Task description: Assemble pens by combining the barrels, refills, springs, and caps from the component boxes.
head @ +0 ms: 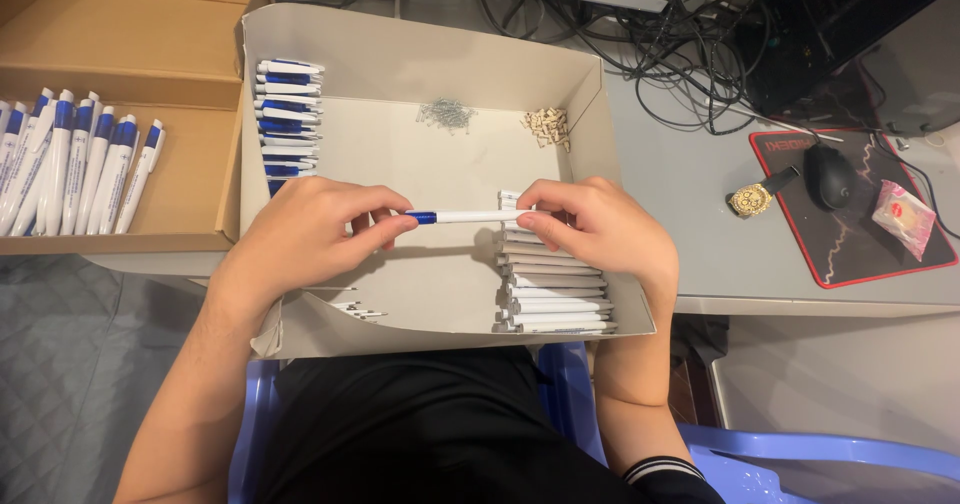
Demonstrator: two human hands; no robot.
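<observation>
Right now my left hand [310,229] and right hand [590,226] pinch a pen [465,217]; slipping, it could scatter the barrels [555,289] at five o'clock.

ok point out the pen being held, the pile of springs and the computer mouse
pen [465,217], head view, on the white barrel between the two hands
pile of springs [446,115], head view, on the middle of the grey heap in the tray
computer mouse [829,175], head view, on its black back
</observation>
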